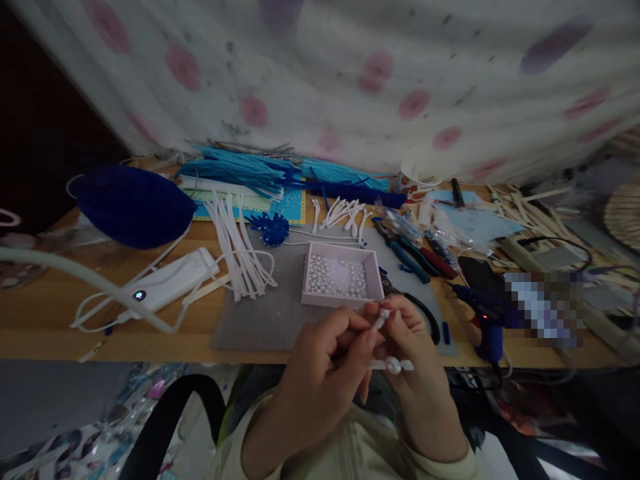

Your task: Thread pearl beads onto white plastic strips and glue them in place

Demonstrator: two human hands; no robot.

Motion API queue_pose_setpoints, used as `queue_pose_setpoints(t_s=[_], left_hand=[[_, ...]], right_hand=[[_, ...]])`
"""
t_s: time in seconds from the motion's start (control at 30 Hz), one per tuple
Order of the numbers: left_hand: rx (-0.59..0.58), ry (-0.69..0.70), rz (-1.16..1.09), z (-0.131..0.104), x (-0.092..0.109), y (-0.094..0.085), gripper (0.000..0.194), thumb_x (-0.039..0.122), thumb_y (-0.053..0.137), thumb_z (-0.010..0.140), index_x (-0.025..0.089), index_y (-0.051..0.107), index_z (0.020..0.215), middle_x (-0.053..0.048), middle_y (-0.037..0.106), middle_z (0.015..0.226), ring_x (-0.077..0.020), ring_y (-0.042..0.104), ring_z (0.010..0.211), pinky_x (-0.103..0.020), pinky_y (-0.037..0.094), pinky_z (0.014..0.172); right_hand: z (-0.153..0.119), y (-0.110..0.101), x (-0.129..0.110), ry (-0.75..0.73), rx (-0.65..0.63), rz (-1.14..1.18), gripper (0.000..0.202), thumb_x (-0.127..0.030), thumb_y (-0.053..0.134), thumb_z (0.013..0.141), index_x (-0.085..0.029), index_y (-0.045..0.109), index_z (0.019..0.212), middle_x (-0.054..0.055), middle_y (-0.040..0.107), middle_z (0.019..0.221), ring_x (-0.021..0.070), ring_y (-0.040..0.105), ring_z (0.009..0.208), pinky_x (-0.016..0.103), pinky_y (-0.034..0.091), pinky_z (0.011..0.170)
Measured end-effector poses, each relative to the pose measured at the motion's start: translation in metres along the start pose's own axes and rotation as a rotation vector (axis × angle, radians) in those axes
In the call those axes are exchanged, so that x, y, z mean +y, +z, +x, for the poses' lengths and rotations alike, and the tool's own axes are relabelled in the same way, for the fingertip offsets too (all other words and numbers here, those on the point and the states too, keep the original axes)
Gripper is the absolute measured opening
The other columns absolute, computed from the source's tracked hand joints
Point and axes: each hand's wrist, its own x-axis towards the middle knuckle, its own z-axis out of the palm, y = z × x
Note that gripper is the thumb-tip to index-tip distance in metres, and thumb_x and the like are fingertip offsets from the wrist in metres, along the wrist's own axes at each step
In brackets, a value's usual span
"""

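Both hands meet over the table's front edge, just in front of a pale pink box (343, 301) of pearl beads (357, 279). Between the fingertips of my left hand (333, 373) and my right hand (420, 367) is a white beaded strip (381, 320), pinched from both sides. A second part of white strip with a large pearl (393, 365) sticks out below the fingers, by my right palm. Whether the two white parts are joined is hidden by the fingers.
White strips (235, 247), a blue tinsel flower (270, 229) and a white power bank (173, 283) lie left of the box. Pliers (407, 253), black-handled scissors (425, 310) and a blue glue gun (487, 323) lie right. Blue pipe cleaners (235, 170) lie behind.
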Motion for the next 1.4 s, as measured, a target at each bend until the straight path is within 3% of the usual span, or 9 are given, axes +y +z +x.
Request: queue_pose_setpoints(t_s=[0.17,0.47,0.63,0.73,0.83,0.93,1.03,1.27,1.4], left_hand=[[-0.019,0.019,0.004,-0.001,-0.002,0.0,0.02,0.032,0.055,0.1,0.021,0.057,0.084,0.008,0.048,0.053,-0.0078,0.043,0.045,-0.018,0.035,0.046],[0.006,-0.008,-0.024,-0.001,-0.002,0.001,0.022,0.036,0.059,0.099,0.02,0.057,0.083,0.009,0.049,0.054,-0.0071,0.041,0.044,-0.019,0.031,0.045],[0.054,-0.058,0.044,-0.003,0.002,0.002,0.028,0.043,0.062,0.097,0.019,0.058,0.083,0.008,0.05,0.053,-0.0082,0.043,0.048,-0.021,0.032,0.051],[0.046,-0.112,-0.005,-0.001,-0.002,0.003,0.032,0.05,0.066,0.095,0.02,0.057,0.086,0.007,0.055,0.054,-0.0084,0.045,0.05,-0.021,0.029,0.051],[0.023,-0.17,-0.049,0.002,-0.006,0.003,0.037,0.055,0.068,0.091,0.02,0.057,0.093,0.005,0.061,0.053,-0.0069,0.039,0.046,-0.021,0.022,0.048],[0.011,-0.197,-0.084,0.004,-0.01,0.003,0.04,0.057,0.07,0.09,0.02,0.055,0.098,0.005,0.064,0.052,-0.0051,0.028,0.042,-0.022,0.015,0.047],[0.009,-0.187,-0.127,0.007,-0.013,0.005,0.04,0.055,0.072,0.089,0.02,0.055,0.098,0.005,0.064,0.052,-0.0051,0.03,0.042,-0.021,0.016,0.046],[-0.047,-0.176,-0.231,0.017,-0.021,0.006,0.046,0.06,0.075,0.085,0.019,0.059,0.095,0.004,0.064,0.05,-0.0052,0.032,0.041,-0.019,0.019,0.043],[-0.035,-0.182,-0.3,0.022,-0.029,0.001,0.047,0.061,0.078,0.082,0.019,0.06,0.095,0.005,0.062,0.049,-0.0039,0.03,0.037,-0.018,0.018,0.041]], right_hand=[[0.0,0.0,-0.002,-0.036,-0.018,-0.011,0.02,-0.035,0.098,0.061,-0.029,0.081,0.071,-0.002,0.081,0.071,0.0106,0.069,0.051,0.016,0.051,0.043],[0.0,-0.002,-0.002,-0.153,-0.106,-0.101,0.012,-0.038,0.093,0.07,-0.034,0.084,0.076,-0.002,0.083,0.075,0.0109,0.076,0.063,0.014,0.058,0.056],[0.001,-0.011,-0.004,-0.206,-0.106,-0.177,0.013,-0.029,0.095,0.067,-0.029,0.085,0.075,0.001,0.084,0.078,0.0134,0.078,0.069,0.017,0.062,0.066],[0.002,-0.018,-0.006,-0.199,-0.136,-0.202,0.015,-0.027,0.096,0.066,-0.028,0.085,0.076,0.001,0.083,0.076,0.0129,0.077,0.067,0.017,0.061,0.063],[0.004,-0.022,-0.008,-0.182,-0.168,-0.205,0.016,-0.03,0.096,0.066,-0.028,0.085,0.077,0.002,0.084,0.082,0.0147,0.079,0.077,0.02,0.062,0.073],[0.006,-0.024,-0.008,-0.094,-0.235,-0.146,0.013,-0.032,0.094,0.069,-0.028,0.084,0.077,0.002,0.085,0.093,0.0164,0.08,0.087,0.024,0.063,0.081],[0.007,-0.027,-0.007,-0.005,-0.299,-0.065,0.013,-0.03,0.094,0.069,-0.028,0.084,0.077,0.002,0.084,0.099,0.016,0.079,0.092,0.025,0.061,0.086],[0.014,-0.035,-0.003,-0.068,-0.31,-0.13,0.018,-0.034,0.096,0.065,-0.027,0.083,0.074,0.002,0.075,0.098,0.0153,0.073,0.091,0.026,0.058,0.088],[0.017,-0.037,-0.002,-0.115,-0.28,-0.205,0.014,-0.04,0.09,0.075,-0.03,0.085,0.083,0.003,0.076,0.099,0.0161,0.072,0.091,0.027,0.057,0.084]])
